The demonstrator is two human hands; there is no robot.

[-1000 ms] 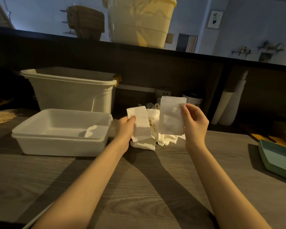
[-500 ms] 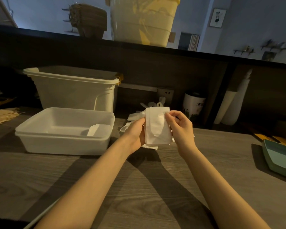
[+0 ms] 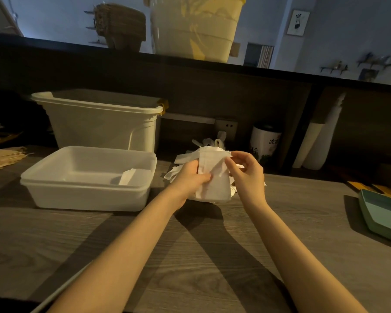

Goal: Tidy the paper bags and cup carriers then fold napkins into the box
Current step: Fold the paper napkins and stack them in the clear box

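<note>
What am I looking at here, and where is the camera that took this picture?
No machine here: a person works with bare hands, and the camera sits on their head, looking forward and down, so both forearms reach into view. The left hand and right hand together hold a white napkin just above a wooden counter, each pinching it in a grip of fingers and thumb. Behind it lies a loose pile of napkins. To the left stands a shallow white box with one folded napkin already inside, and behind that a taller bin. A green tray sits at the right edge.
</note>
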